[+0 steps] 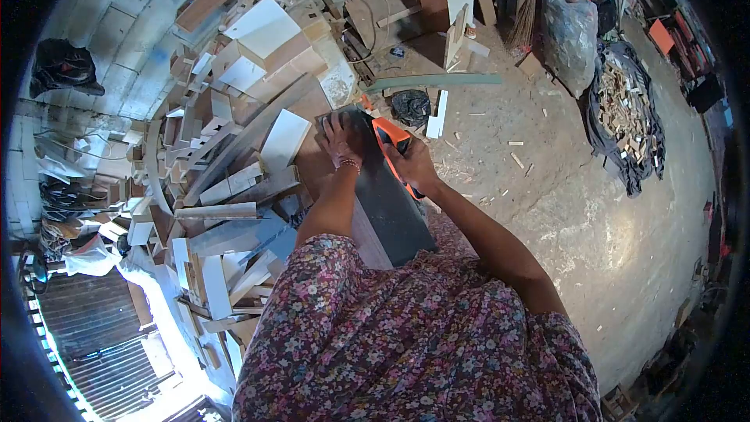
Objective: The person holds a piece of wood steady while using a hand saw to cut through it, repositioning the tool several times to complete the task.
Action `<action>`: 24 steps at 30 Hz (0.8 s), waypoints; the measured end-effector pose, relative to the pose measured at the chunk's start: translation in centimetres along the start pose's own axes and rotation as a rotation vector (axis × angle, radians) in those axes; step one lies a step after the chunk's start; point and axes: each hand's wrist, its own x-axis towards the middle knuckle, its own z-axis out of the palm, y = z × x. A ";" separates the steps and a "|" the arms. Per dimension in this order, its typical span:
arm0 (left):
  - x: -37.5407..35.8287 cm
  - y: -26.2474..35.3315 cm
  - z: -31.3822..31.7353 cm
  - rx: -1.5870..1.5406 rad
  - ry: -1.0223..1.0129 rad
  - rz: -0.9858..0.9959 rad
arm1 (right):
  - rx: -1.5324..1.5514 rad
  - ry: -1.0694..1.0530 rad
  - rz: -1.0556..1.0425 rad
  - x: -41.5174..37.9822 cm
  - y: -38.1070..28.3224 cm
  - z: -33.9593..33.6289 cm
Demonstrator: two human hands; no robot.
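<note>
A dark flat board (387, 207) lies in front of my body, its near end against my floral clothing. My left hand (340, 139) rests flat on the far end of the board with its fingers spread. My right hand (412, 166) is wrapped round an orange and black tool (391, 139) at the board's right edge. The tool looks like a handsaw; its blade cannot be made out. Under the board, a brownish wood surface (369, 238) shows at its left side.
Piled wood offcuts (226, 187) fill the left side. Ahead lie a green strip (437, 80), a black plastic bag (411, 107) and a white piece (437, 115). A clear sack (569, 43) and a dark cloth with wood scraps (627, 109) are at the right.
</note>
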 end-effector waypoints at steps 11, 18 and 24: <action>2.8 -1.1 -1.0 0.006 0.029 -0.009 | 0.023 0.081 -0.050 0.7 -0.4 0.6; 3.6 -0.2 -0.4 0.051 0.195 -0.081 | -0.040 0.056 -0.025 0.7 -0.1 0.9; 4.9 0.2 0.2 0.106 0.179 -0.120 | 0.005 0.029 -0.001 0.9 -0.5 0.6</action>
